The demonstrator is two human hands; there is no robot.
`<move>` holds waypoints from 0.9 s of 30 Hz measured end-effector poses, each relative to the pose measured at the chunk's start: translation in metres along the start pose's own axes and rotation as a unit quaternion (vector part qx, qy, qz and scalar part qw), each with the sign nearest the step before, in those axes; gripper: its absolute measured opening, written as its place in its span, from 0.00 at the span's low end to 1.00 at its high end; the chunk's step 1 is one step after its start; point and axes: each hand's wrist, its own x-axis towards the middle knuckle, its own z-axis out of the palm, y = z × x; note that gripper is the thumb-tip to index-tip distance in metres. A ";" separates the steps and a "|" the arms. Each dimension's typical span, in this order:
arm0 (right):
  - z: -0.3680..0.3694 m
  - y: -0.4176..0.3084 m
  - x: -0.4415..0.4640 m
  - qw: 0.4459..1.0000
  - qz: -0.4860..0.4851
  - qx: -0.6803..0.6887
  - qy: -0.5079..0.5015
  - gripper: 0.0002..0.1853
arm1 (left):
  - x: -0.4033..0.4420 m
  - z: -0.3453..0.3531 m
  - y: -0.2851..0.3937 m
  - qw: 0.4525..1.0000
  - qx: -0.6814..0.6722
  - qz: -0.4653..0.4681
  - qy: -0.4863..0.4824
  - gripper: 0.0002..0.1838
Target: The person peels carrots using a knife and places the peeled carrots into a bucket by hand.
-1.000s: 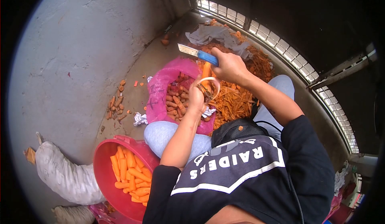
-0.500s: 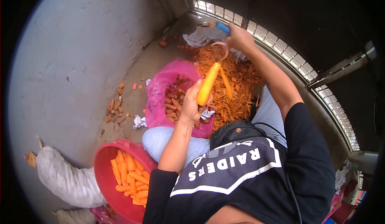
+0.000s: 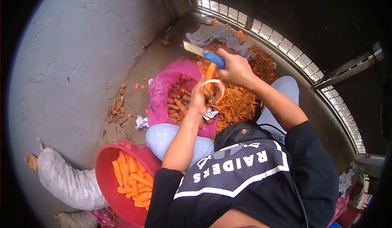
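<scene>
My left hand [image 3: 198, 100] is closed around the lower end of an orange carrot [image 3: 210, 73], which points away from me. My right hand [image 3: 237, 69] is closed on a blue-handled knife [image 3: 212, 58], its blade directed left. The same hand also has a pale, loop-shaped peeler [image 3: 221, 90], which lies against the carrot close to my left fingers. Below the hands stands an open pink mesh sack [image 3: 157, 101] of unpeeled carrots [image 3: 174, 105]. A heap of carrot peelings [image 3: 239, 105] spreads to its right.
A red bucket [image 3: 107, 195] containing peeled carrots [image 3: 132, 175] tilts beside my left knee. A stuffed white sack [image 3: 67, 181] lies left of it. Small carrot pieces [image 3: 117, 106] are scattered near the grey wall [image 3: 81, 64]. Crumpled paper [image 3: 212, 35] rests beyond the peelings.
My right hand has come down and toward me, bringing the peeler from past the carrot's tip to near my left hand. The knife blade now shows. The hanging peel strip is no longer visible.
</scene>
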 end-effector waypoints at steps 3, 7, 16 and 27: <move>0.000 -0.005 0.001 0.999 -0.010 -0.028 -0.020 0.15 | -0.003 0.009 0.002 0.999 -0.045 0.001 0.021 0.18; 0.002 -0.009 0.004 0.999 0.002 -0.026 -0.036 0.15 | -0.009 0.027 0.003 0.997 -0.037 0.032 0.064 0.19; 0.006 0.017 0.056 0.999 0.048 -0.021 -0.014 0.12 | -0.025 0.019 0.017 0.998 0.051 0.018 0.034 0.20; -0.020 0.044 0.058 0.991 0.109 0.040 0.067 0.17 | -0.021 0.033 0.028 0.994 -0.067 -0.081 0.037 0.26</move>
